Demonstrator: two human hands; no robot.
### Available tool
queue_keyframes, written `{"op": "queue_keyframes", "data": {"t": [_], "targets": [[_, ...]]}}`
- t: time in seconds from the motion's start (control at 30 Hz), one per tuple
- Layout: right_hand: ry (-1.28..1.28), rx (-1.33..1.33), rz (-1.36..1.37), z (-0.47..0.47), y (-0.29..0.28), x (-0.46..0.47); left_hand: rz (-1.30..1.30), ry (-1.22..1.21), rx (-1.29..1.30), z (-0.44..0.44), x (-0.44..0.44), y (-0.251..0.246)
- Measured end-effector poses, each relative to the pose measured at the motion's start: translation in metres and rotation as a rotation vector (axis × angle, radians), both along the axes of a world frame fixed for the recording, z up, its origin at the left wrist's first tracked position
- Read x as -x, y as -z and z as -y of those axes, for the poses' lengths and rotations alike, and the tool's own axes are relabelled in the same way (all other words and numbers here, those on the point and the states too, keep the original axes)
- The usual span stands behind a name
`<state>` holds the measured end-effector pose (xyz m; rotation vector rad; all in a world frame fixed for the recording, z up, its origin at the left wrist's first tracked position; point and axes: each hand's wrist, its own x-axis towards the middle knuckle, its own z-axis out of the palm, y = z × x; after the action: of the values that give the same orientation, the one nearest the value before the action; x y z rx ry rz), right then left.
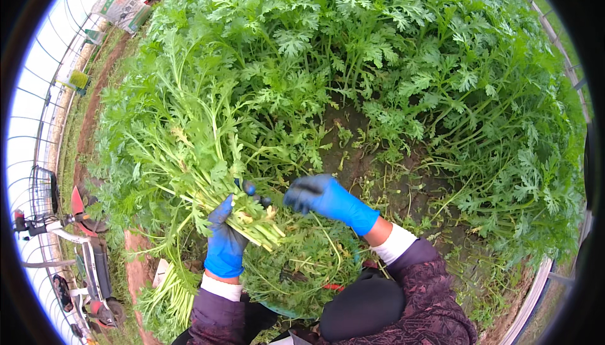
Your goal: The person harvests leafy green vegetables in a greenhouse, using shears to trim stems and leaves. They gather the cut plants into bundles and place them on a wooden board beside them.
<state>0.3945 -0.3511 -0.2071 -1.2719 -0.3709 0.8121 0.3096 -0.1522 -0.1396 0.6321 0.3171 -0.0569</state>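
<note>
My left hand (227, 238), in a blue glove with darkened fingers, grips a bunch of leafy greens (208, 179), which look like crown daisy. Cut stem ends point to the lower right, and the leafy tops lean to the upper left. A few yellowed leaves show among the stems. Just right of the bunch, apart from it, is my right hand (326, 198), also blue-gloved and blurred. Its fingers are curled, and whether they hold anything is hidden. Below both hands, loose leaves and trimmings (307, 269) heap up in a round container with a bluish rim (288, 313).
Dense standing greens (350, 28) fill the far side and the right. Bare soil (347, 127) with scraps lies ahead. A pile of cut greens (168, 297) rests at lower left. A scooter-like vehicle (90, 260) and a sack (122, 10) stand along the left greenhouse wall.
</note>
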Motion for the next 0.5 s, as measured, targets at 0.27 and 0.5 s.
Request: {"op": "queue_keyframes", "data": {"t": [0.27, 0.5], "targets": [[-0.002, 1.181, 0.845, -0.016, 0.085, -0.043, 0.135, -0.078, -0.044, -0.033, -0.009, -0.007], [0.429, 1.002, 0.565, -0.079, 0.136, -0.124, 0.068, -0.126, -0.130, -0.041, -0.006, 0.005]]}}
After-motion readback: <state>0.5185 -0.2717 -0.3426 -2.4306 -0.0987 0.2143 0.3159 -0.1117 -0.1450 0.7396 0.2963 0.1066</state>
